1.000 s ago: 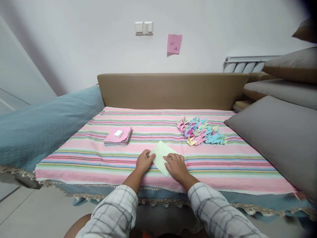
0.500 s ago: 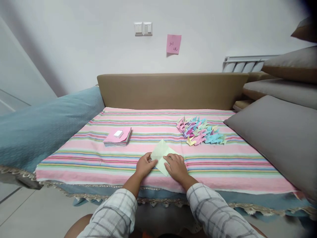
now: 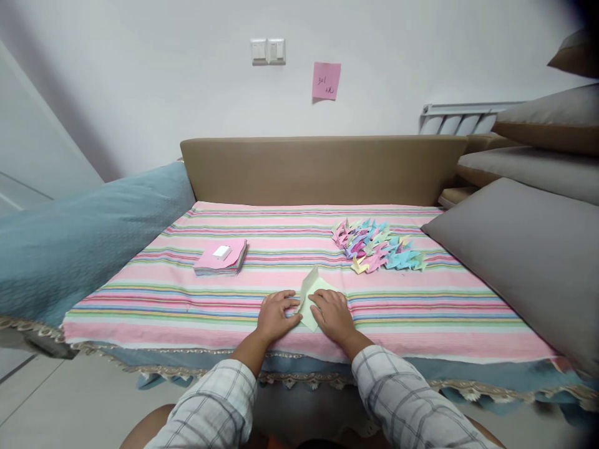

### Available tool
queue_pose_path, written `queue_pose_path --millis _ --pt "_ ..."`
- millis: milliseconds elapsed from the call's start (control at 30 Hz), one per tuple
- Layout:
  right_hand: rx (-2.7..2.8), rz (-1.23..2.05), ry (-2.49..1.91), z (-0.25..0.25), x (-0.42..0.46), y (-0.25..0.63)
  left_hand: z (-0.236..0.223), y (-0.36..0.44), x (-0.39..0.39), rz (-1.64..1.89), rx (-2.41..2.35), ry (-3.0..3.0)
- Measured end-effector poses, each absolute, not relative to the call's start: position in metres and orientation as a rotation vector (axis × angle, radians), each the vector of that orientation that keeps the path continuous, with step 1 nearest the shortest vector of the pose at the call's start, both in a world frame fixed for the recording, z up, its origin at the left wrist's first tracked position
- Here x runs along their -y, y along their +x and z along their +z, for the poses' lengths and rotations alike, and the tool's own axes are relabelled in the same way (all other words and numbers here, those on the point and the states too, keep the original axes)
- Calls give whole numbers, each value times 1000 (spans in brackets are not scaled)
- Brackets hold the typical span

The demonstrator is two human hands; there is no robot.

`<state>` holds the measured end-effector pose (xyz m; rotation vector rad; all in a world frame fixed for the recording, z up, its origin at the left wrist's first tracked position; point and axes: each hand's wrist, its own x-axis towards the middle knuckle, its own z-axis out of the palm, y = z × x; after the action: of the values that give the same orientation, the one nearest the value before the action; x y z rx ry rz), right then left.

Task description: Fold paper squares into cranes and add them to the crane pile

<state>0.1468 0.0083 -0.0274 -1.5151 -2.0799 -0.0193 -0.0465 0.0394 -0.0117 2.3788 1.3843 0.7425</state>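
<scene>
1. Green paper, the pale sheet (image 3: 320, 282), lies before you on the striped cloth (image 3: 187, 321), its left side raised between your hands
2. Your left hand (image 3: 274, 317) grasps the raised edge with thumb and fingers, while your right hand (image 3: 336, 315) presses the sheet, fingers spread rather than clenched
3. A crooked crease looks the chief risk, should your left hand pull unevenly or your right let the sheet slip
4. Soft cloth beneath could blur the fold; the folded paper pieces (image 3: 374, 249) lie beyond your right hand, apart from it
</scene>
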Motion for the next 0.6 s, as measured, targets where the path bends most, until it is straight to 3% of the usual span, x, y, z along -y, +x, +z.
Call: queue_pose_path --millis 600 --pt "2032 -137 -1549 -35 -8 149 -13 -48 -34 706 -1334 2573"
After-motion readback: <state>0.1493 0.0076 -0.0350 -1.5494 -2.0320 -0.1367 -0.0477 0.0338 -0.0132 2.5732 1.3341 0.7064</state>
